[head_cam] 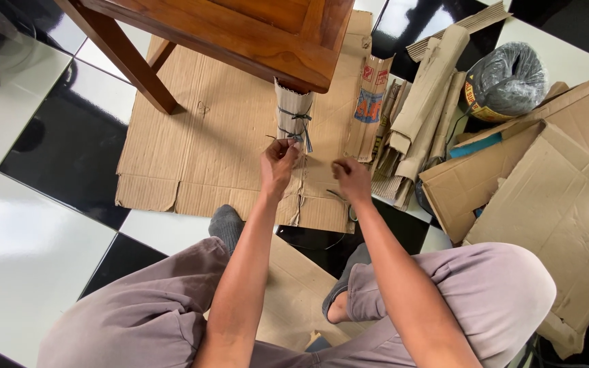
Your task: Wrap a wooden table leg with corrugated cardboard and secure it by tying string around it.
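- Cardboard wrap (293, 112) on the wooden furniture leg is seen just above the left hand, standing upright on the floor sheet and bound with two turns of dark string (299, 121).
- Loose ends of the string are seen hanging down the wrap toward the left hand.
- The left hand (279, 165) is closed in a pinch at the lower edge of the wrap, apparently on the string end; the strand itself is too thin to be made out between the fingers.
- The right hand (351, 178) is held just to the right of the left hand, apart from it, with the fingers curled inward; whether anything is gripped in it cannot be told.
- Scissors (348, 204) are seen lying just below the right hand on the cardboard.
- A flattened cardboard sheet (199, 150) is spread under both hands, on the black-and-white tiled floor (28, 225).
- The wooden furniture (240, 34) is seen beyond the hands, its second leg angled off to the left.
- Rolled and folded cardboard strips (424, 102) are piled to the right of the right hand.
- A spool of dark string (506, 78) is seen farther right, beyond the strips.
- Large cardboard pieces (553, 197) are stacked to the far right.
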